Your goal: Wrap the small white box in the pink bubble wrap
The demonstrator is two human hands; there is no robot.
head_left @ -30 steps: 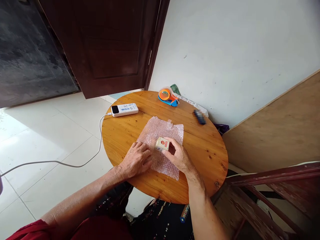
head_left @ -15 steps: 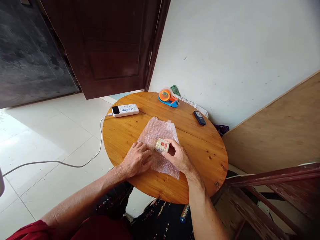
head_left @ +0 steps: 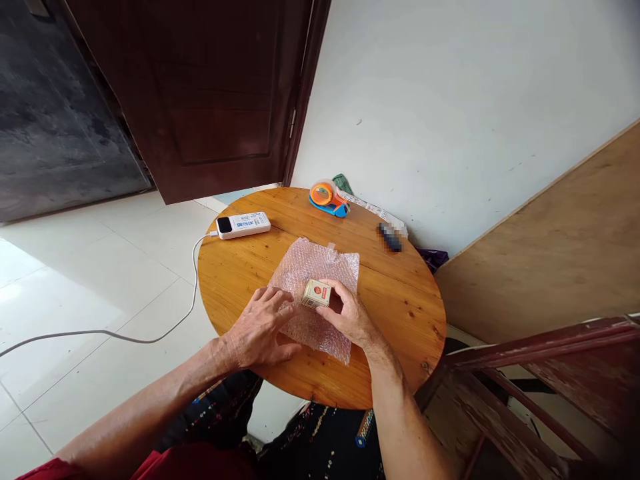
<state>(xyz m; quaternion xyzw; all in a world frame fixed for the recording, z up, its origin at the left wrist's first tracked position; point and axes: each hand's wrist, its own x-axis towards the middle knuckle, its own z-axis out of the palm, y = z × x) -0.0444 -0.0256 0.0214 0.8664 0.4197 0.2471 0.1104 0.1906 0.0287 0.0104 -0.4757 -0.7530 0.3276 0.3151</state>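
Note:
A small cream-coloured box (head_left: 317,293) with a red round mark sits over the middle of a pinkish sheet of bubble wrap (head_left: 305,263). My right hand (head_left: 347,313) grips the box from its right side, thumb at the near edge and fingers at the far edge. On the left part of the wrap lies my left hand (head_left: 264,327), its fingers spread and the thumb apart, holding nothing. A piece of clear tape (head_left: 331,252) sticks up at the far edge of the wrap.
The round wooden table (head_left: 400,313) carries a white power bank (head_left: 244,225) with a grey cable (head_left: 170,330) trailing off left. An orange and blue tape dispenser (head_left: 330,199) stands at the back. A dark, blurred-out object (head_left: 389,237) lies back right, near folded paper (head_left: 383,215) by the wall.
My left hand has opened from curled fingers to spread ones. The far right corner of the bubble wrap lies flatter and wider. My right hand still holds the box; the view has shifted slightly.

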